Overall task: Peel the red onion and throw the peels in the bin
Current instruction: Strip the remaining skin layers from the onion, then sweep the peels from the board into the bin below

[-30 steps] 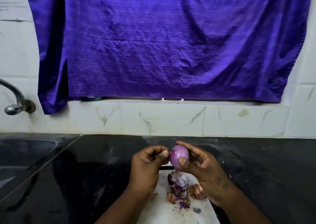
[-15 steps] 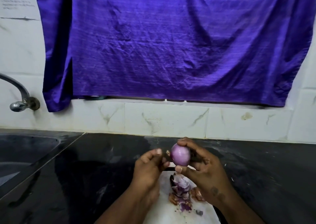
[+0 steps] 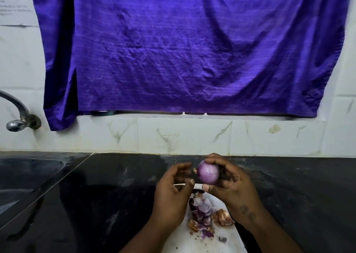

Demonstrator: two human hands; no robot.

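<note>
A smooth purple peeled red onion [image 3: 209, 172] is held above the counter by my right hand [image 3: 230, 188], fingers over its top and thumb under it. My left hand [image 3: 172, 193] hovers just left of the onion with fingers loosely curled, a small gap between it and the onion, holding nothing I can see. Below both hands a pile of purple and brown onion peels [image 3: 204, 219] lies on a white cutting board [image 3: 179, 241]. No bin is in view.
The black stone counter [image 3: 107, 195] runs left to a dark sink [image 3: 27, 177] with a metal tap [image 3: 17, 117] on the wall. White tiles [image 3: 185, 135] and a hanging purple cloth [image 3: 192, 50] stand behind.
My left hand has drawn back from the onion, where its thumb was touching a second ago. My right hand has lifted and turned the onion slightly.
</note>
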